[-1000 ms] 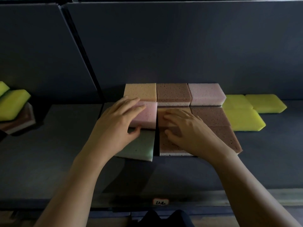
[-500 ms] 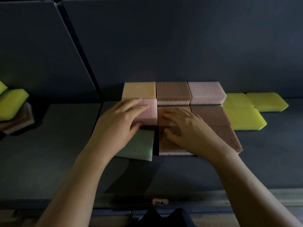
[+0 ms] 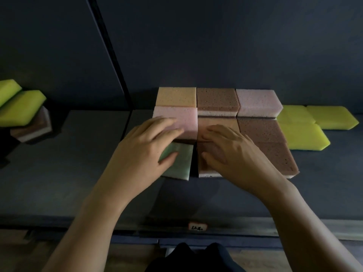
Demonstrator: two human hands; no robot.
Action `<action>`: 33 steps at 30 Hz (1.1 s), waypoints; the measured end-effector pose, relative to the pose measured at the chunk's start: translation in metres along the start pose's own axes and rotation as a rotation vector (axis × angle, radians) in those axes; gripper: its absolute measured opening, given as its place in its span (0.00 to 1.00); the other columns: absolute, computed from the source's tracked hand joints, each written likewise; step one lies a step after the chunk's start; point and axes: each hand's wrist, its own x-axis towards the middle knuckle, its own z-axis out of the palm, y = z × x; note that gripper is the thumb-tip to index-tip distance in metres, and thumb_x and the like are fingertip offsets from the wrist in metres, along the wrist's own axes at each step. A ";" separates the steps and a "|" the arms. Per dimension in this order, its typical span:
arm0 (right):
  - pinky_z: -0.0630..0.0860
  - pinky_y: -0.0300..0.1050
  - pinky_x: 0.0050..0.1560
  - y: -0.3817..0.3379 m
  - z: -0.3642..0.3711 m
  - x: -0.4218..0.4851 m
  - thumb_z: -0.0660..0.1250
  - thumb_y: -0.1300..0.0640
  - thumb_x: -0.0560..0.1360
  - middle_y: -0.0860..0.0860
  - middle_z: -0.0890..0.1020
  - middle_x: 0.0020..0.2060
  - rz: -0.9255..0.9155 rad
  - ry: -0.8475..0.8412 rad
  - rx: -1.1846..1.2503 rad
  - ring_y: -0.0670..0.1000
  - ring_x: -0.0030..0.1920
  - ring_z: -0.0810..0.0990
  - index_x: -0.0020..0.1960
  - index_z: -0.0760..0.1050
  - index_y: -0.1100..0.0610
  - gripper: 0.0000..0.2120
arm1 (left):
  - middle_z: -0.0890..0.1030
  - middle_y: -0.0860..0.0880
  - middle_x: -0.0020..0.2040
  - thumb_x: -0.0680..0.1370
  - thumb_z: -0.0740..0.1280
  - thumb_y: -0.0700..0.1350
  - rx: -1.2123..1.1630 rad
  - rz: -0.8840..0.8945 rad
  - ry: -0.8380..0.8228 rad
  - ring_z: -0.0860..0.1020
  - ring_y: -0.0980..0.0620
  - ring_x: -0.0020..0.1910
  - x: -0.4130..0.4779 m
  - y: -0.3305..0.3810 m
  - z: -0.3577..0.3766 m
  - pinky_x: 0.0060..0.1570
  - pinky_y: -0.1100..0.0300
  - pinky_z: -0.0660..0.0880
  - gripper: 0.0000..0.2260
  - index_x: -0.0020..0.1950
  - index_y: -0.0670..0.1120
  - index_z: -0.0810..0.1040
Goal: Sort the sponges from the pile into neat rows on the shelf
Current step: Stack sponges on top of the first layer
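Note:
Sponges lie in rows on the dark shelf (image 3: 324, 183). The back row holds an orange sponge (image 3: 176, 96), a brown sponge (image 3: 217, 99) and a pink sponge (image 3: 257, 102). My left hand (image 3: 145, 152) lies with straight fingers on a second pink sponge (image 3: 182, 118), its thumb on a green sponge (image 3: 179, 163) in front. My right hand (image 3: 233, 152) rests flat across an orange sponge (image 3: 224, 122) and a brown sponge (image 3: 206, 169). Two more brown sponges (image 3: 263, 130) sit to its right.
Three yellow sponges (image 3: 302, 134) lie to the right of the rows. The pile of yellow and brown sponges (image 3: 23, 112) sits at the far left. A dark back wall and a vertical divider (image 3: 110, 55) close the shelf. A small label (image 3: 197, 226) marks its front edge.
The pink sponge under my left hand has slid back against the orange one. Both hands have stayed on the sponges.

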 end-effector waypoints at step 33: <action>0.70 0.53 0.63 0.008 0.008 -0.010 0.72 0.39 0.67 0.46 0.72 0.68 -0.032 0.033 -0.085 0.52 0.69 0.69 0.68 0.73 0.48 0.32 | 0.78 0.51 0.61 0.70 0.76 0.44 -0.022 -0.013 -0.085 0.77 0.50 0.60 -0.011 0.022 0.032 0.50 0.57 0.77 0.17 0.58 0.45 0.81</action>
